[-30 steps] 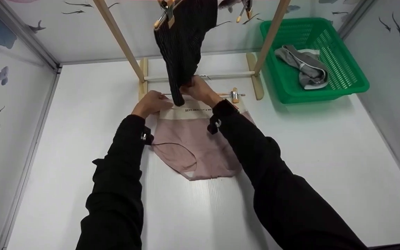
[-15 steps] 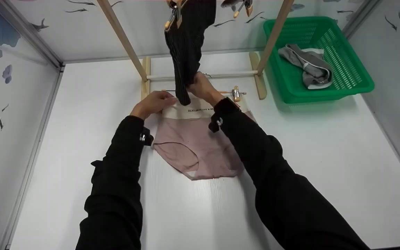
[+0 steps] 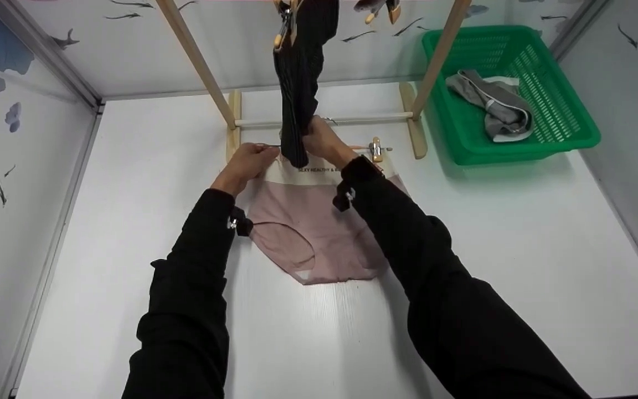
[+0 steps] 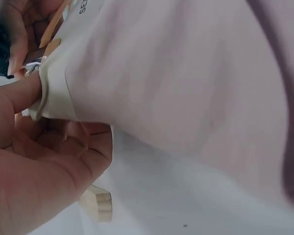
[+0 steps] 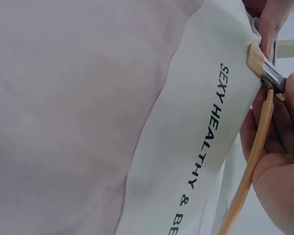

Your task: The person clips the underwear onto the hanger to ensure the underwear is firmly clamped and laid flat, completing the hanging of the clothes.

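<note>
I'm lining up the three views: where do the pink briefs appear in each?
Head: pink briefs at the centre.
Left wrist: pink briefs across the top and right.
Right wrist: pink briefs across the left and middle.
Shared landmark: black waistband lettering, cut off at the left wrist picture's top edge.

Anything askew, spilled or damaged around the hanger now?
No spill or damage shows. One oddity: the black ribbed garment dangles between the left hand and right hand, its lower end covering part of the pale waistband in the head view, obscuring the work.
</note>
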`<state>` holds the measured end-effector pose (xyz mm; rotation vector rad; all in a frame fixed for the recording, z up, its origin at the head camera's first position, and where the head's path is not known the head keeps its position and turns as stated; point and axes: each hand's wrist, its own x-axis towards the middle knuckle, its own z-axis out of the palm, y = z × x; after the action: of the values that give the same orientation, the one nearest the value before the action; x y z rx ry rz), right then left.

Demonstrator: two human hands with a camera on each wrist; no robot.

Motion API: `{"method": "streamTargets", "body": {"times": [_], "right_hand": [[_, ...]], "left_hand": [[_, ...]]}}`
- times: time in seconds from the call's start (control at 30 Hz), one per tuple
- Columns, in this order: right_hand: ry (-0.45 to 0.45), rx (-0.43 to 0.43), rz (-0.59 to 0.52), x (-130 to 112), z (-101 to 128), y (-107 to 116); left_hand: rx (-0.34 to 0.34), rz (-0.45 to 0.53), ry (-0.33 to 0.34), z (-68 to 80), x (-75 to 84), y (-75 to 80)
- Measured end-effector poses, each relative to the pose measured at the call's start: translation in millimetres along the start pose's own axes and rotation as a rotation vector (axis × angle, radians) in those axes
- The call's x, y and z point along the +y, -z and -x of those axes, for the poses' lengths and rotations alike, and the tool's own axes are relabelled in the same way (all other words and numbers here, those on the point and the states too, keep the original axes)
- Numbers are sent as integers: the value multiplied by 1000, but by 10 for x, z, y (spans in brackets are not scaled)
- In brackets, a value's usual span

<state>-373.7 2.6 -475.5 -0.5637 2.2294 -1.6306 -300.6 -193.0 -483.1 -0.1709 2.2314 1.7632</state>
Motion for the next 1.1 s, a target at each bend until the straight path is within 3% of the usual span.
{"method": "streamTargets", "body": {"times": [0.23, 0.47, 0.77, 0.87, 0.93, 1.1], "right_hand": [[77, -117, 34, 29, 17, -15], [64, -108, 64, 20, 36, -16], [38, -128, 296, -12, 122, 163], [53, -135, 370, 2, 171, 291], [62, -131, 385, 20, 218, 391], [11, -119, 264, 77, 385, 661]], "left_hand": [[10, 3, 40, -3, -31, -12], [26, 20, 67, -19, 2, -39], [64, -36, 84, -29, 43, -73], [109, -182, 4, -13, 63, -95], [164, -357, -80, 0, 72, -124], [341, -791, -323, 19, 64, -270]]}}
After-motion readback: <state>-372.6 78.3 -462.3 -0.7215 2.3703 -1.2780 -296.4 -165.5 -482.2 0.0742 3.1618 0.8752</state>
